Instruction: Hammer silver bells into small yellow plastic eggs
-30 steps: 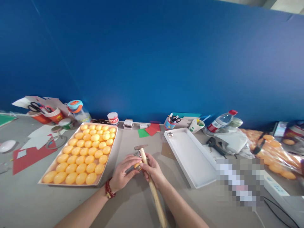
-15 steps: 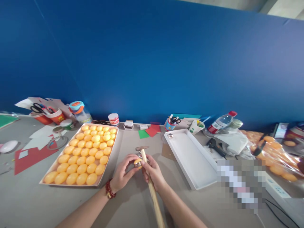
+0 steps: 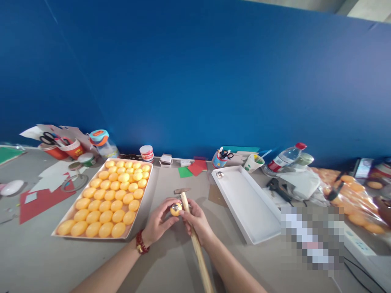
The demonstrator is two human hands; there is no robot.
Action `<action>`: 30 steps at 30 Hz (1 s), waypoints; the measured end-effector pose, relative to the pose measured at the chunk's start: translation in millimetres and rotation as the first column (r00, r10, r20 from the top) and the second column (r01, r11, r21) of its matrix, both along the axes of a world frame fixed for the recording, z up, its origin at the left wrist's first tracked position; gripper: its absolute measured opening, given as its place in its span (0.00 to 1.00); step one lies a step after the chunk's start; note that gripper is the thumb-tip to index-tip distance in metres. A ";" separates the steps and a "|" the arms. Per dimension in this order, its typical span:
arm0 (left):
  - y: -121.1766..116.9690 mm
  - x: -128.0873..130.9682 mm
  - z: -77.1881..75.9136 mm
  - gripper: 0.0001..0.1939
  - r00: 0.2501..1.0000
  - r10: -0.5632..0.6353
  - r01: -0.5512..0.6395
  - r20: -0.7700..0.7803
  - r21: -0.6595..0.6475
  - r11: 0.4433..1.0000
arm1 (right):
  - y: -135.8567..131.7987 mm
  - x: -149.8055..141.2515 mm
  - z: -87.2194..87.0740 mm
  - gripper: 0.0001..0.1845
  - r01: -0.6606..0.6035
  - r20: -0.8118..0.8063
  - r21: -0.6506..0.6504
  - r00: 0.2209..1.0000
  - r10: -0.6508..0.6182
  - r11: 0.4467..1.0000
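Observation:
My left hand [image 3: 159,223] pinches a small orange ball [image 3: 176,209] with a shiny metal piece on it, held just above the grey table. My right hand [image 3: 198,221] is closed round the wooden handle of a hammer [image 3: 195,240], near its head, and its fingertips touch the ball too. The hammer's metal head [image 3: 181,190] points away from me; the handle runs back under my right forearm. A red bead bracelet [image 3: 140,243] sits on my left wrist.
A tray [image 3: 144,207] full of several yellow-orange balls lies left of my hands. A long white tray [image 3: 244,205] with one small metal piece lies to the right. Cups, scissors, paper scraps, a bottle [image 3: 284,156] and a bag of orange balls [image 3: 354,195] line the back and right.
The ball has been turned and lifted slightly between my fingers, so its metal piece now faces up. Both hands and the hammer stay in nearly the same place.

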State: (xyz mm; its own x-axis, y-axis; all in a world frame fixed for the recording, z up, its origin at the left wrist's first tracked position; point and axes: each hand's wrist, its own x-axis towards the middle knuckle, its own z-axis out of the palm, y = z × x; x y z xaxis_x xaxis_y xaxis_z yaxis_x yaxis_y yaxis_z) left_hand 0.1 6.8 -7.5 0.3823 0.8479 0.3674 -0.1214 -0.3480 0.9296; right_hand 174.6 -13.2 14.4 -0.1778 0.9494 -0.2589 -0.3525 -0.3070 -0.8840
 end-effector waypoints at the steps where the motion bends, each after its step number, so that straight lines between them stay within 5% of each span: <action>1: 0.1 -0.1 -1.4 0.19 0.999 0.026 -0.026 -0.028 0.012 1.000 | -0.2 -0.4 0.0 0.29 -0.002 -0.002 0.015 1.000 0.002 1.000; 7: -2.6 -2.5 -1.0 0.20 0.990 0.052 -0.049 -0.133 0.027 0.998 | -0.3 -1.4 0.8 0.29 -0.001 0.037 0.032 0.999 0.000 0.999; 13: -4.6 -1.6 1.8 0.19 0.995 0.052 -0.054 -0.088 -0.016 0.998 | -0.4 -0.4 1.2 0.28 -0.010 0.060 0.049 0.998 0.007 0.999; 21: -2.0 -4.0 2.6 0.18 0.991 0.064 -0.055 -0.119 0.079 0.995 | 1.3 1.8 -1.3 0.27 -0.002 0.059 0.094 0.998 -0.003 0.996; 30: -2.6 -1.1 4.3 0.18 0.998 0.047 -0.048 -0.040 -0.015 0.999 | 0.7 2.0 -1.8 0.28 -0.032 0.059 0.121 0.998 0.025 0.992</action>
State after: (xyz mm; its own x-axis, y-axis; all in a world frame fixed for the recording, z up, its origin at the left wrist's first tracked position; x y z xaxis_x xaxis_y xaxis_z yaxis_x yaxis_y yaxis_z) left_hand -1.0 4.2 -3.2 0.3555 0.8709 0.3394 -0.0685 -0.3379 0.9387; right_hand 176.6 -12.6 12.6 -0.1932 0.9693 -0.1518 -0.2925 -0.2046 -0.9341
